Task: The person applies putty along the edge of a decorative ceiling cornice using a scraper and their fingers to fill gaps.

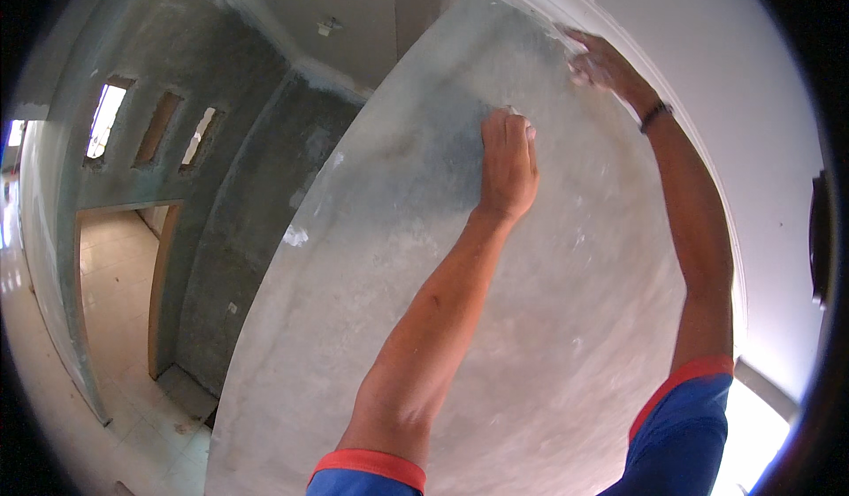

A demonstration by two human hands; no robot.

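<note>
My left hand [510, 167] is closed in a fist against the grey plastered wall [424, 319], at the upper middle. A bit of white shows at its fingertips, but the thing inside is mostly hidden. Higher and to the right, my right hand [610, 70] reaches the lower edge of the white ceiling moulding [650, 49]. Its index finger is stretched along the joint between wall and moulding, apart from the other fingers, which look whitish and slightly blurred. A dark band circles the right wrist.
White patches mark the wall. To the left, a lower room has a doorway [159, 293] with a wooden frame, narrow window openings [157, 129] and a tiled floor [133, 425]. A small fitting [328, 26] sits on the far ceiling. Bright light enters at the lower right.
</note>
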